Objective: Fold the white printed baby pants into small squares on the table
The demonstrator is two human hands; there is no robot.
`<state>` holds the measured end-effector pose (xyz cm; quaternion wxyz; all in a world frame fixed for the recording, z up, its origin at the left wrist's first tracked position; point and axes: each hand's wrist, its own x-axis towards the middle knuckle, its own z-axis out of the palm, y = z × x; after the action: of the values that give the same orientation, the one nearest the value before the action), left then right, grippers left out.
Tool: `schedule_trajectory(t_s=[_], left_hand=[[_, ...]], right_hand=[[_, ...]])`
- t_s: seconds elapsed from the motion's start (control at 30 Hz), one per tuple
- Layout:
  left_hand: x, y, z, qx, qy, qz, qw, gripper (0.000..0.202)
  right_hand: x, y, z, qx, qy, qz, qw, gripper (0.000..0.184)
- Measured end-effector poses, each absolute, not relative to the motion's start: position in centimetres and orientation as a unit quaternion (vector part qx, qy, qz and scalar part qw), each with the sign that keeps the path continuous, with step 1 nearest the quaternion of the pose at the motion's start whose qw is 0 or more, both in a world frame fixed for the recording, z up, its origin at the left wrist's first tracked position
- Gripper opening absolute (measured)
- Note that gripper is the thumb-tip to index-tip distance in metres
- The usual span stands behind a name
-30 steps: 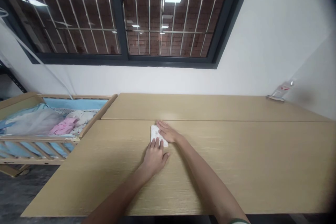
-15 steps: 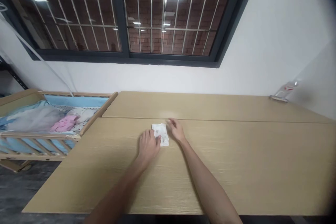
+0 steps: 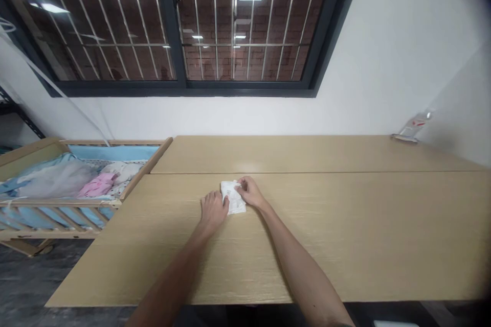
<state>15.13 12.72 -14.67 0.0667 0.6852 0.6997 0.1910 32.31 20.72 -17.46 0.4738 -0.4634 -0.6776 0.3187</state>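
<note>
A small folded white cloth (image 3: 233, 199) with faint printing lies on the wooden tabletop (image 3: 345, 245), near the seam between its two panels. My right hand (image 3: 248, 191) is at the cloth's upper right corner, its fingers pinching the fabric there. To the left, my left hand (image 3: 214, 212) rests on the table, with its fingertips against the cloth's left edge. Neither hand hides the whole cloth, but the fingers cover its corner and part of its edge.
A wooden crib (image 3: 61, 202) with blue padding and pink and grey fabrics stands beyond the table's left edge. A clear plastic item (image 3: 414, 127) with red marks lies at the far right corner. A barred window (image 3: 184, 93) and white wall rise behind.
My right hand has come back onto the cloth's upper right corner after lifting away from it. My left hand has shifted slightly left and down. The camera view has levelled.
</note>
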Motion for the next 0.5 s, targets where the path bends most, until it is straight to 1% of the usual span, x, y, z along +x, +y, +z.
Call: schedule_trajectory(t_s=[0.13,0.23,0.3,0.33,0.4,0.43,0.5], left_hand=[[13.8,10.6,-12.4,0.675,0.691,0.239,0.097,0.029],[10.7,6.4,-10.3,0.684,0.66,0.285,0.123,0.026],[7.4,2.4,-9.4,0.685,0.646,0.309,0.134,0.031],[5.5,0.2,-9.1,0.687,0.635,0.322,0.146,0.034],[1.6,-4.3,-8.9,0.687,0.584,0.366,0.23,0.035],[-0.3,-6.4,-9.0,0.682,0.585,0.352,0.261,0.034],[-3.6,-10.3,-9.6,0.679,0.597,0.286,0.317,0.032]], right_hand=[[30.3,17.5,-15.1,-0.43,-0.643,0.42,0.476,0.027],[28.7,12.9,-12.3,-0.379,-0.638,0.487,0.46,0.034],[27.6,8.9,-10.7,-0.336,-0.627,0.55,0.437,0.039],[26.9,6.8,-10.2,-0.301,-0.611,0.6,0.419,0.041],[25.3,2.5,-9.8,-0.244,-0.565,0.69,0.381,0.05],[24.3,0.4,-10.0,-0.225,-0.55,0.719,0.362,0.052],[22.0,-3.4,-11.3,-0.188,-0.535,0.766,0.301,0.046]])
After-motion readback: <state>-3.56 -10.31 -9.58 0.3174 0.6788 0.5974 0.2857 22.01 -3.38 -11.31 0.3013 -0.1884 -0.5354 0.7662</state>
